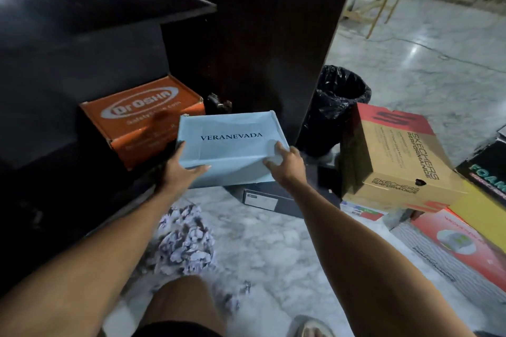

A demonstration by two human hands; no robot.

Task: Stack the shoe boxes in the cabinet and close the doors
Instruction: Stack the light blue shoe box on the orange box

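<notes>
1. Pale blue box (231, 142), lid printed "VERANEVADA", held level in the air at the open front of the cabinet (82, 35), above the floor (273, 249).
2. Left hand (179, 169): grip closed on the blue box's near left corner, thumb on the lid, fingers along the front face.
3. Right hand (287, 164): grip closed on the near right corner, fingers spread over the lid edge.
4. Orange box (142, 117), on the cabinet's bottom shelf, just behind and left of the blue box.
5. Cabinet door (273, 35), dark wood, standing open to the right.
6. Black box (268, 200), on the floor under the blue box.
7. Bin (336, 107) with black liner, beside the door.
8. Tan box (397, 156), marked "SKECHERS", atop other boxes at right.
</notes>
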